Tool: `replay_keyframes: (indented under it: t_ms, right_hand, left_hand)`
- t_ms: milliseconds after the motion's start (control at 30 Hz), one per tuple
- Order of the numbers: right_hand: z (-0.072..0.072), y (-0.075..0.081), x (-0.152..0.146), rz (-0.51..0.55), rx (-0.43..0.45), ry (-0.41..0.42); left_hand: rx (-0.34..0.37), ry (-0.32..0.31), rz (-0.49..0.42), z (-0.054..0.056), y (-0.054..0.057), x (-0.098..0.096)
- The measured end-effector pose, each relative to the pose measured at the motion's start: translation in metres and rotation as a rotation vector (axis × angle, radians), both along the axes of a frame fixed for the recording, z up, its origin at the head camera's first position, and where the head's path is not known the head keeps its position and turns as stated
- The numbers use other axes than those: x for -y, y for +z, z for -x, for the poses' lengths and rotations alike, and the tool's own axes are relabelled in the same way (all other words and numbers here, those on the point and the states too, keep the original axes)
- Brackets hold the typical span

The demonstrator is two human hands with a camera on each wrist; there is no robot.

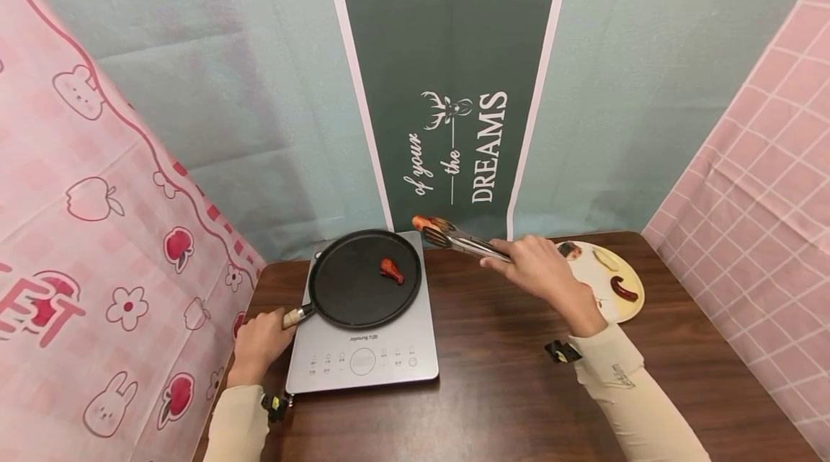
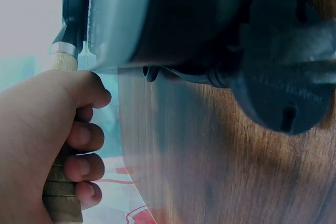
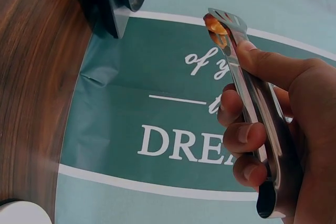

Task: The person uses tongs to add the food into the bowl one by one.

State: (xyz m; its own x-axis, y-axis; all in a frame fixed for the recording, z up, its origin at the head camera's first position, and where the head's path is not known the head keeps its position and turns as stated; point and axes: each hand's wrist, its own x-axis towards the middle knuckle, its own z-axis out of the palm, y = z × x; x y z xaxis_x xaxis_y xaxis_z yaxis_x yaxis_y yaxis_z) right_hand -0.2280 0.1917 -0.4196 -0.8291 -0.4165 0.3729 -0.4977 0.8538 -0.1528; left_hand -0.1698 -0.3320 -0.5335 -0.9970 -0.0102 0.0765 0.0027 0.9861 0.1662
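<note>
My left hand (image 1: 258,343) grips the wooden handle (image 1: 295,316) of a flat black frying pan (image 1: 350,278); in the left wrist view its fingers curl round that handle (image 2: 63,195). The pan sits on a silver induction cooktop (image 1: 363,383), with a reddish chicken drumstick (image 1: 391,270) lying right of its centre. My right hand (image 1: 541,267) holds metal tongs (image 1: 476,246), thumb and fingers wrapped about both arms in the right wrist view. Between the tips of the tongs is an orange-brown piece of food (image 3: 214,24), its kind partly hidden, raised near the pan's upper right edge.
On the right of the wooden table (image 1: 499,375) stands a pale oval plate (image 1: 632,267). It carries a dark red curled sausage (image 1: 624,290), a pale yellowish piece (image 1: 606,258) and a dark-brown piece (image 1: 570,251). Printed cloths hang behind and at both sides.
</note>
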Motion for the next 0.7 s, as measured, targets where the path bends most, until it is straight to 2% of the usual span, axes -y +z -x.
replay_keyframes:
  t_ms: [267, 700]
  right_hand:
    - [0.000, 0.002, 0.008, -0.032, -0.026, 0.034]
    - [0.000, 0.005, 0.026, -0.027, -0.016, 0.061]
  left_hand:
    - [0.005, 0.004, 0.004, 0.000, -0.001, 0.000]
    - [0.004, 0.004, -0.003, 0.000, 0.001, -0.001]
